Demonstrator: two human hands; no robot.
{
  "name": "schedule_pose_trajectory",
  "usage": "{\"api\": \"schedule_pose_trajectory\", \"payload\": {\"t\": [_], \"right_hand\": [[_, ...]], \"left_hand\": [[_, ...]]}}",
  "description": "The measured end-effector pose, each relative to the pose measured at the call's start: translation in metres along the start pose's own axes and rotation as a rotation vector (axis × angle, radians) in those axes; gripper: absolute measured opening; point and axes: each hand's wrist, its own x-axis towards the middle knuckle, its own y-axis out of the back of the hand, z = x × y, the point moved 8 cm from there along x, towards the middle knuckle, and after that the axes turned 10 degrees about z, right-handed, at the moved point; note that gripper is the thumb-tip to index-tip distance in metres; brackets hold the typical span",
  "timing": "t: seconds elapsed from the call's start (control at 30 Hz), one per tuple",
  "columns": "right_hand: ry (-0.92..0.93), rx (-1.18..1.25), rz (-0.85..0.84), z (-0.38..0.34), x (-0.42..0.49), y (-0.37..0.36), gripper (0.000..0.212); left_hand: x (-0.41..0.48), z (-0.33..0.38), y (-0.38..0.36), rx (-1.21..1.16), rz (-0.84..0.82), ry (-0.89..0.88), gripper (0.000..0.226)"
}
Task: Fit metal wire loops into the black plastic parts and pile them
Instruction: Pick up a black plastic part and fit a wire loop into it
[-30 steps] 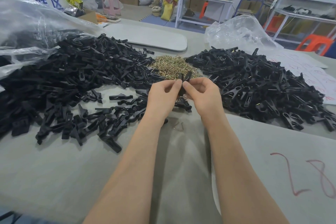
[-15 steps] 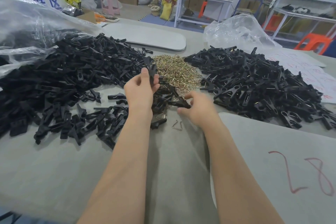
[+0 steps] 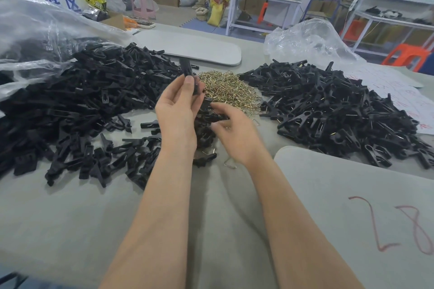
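Left hand point(image 3: 177, 112) pinches a slim black part point(image 3: 186, 68); right hand point(image 3: 234, 135), half-curled, seems empty.

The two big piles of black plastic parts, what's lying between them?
In the head view, a heap of gold-coloured wire loops lies between the left pile and the right pile.

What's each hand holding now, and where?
Left hand pinches a black part by its lower end. Right hand: cannot tell.
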Motion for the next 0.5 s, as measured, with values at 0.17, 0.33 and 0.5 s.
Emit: {"api": "schedule_pose_trajectory", "payload": {"t": [0.17,0.33,0.5], "right_hand": [[-0.132,-0.348,-0.089,0.018,-0.004,0.004,0.029],[-0.092,-0.467,-0.161,0.01,-0.013,-0.025,0.031],[-0.159,-0.406,-0.219,0.016,-0.013,-0.025,0.03]], "left_hand": [[-0.001,-0.005,0.0,0.143,0.018,-0.025,0.011],[0.003,-0.018,0.002,0.228,0.008,0.014,0.031],[0.005,-0.021,0.005,0.265,0.05,-0.004,0.033]]}}
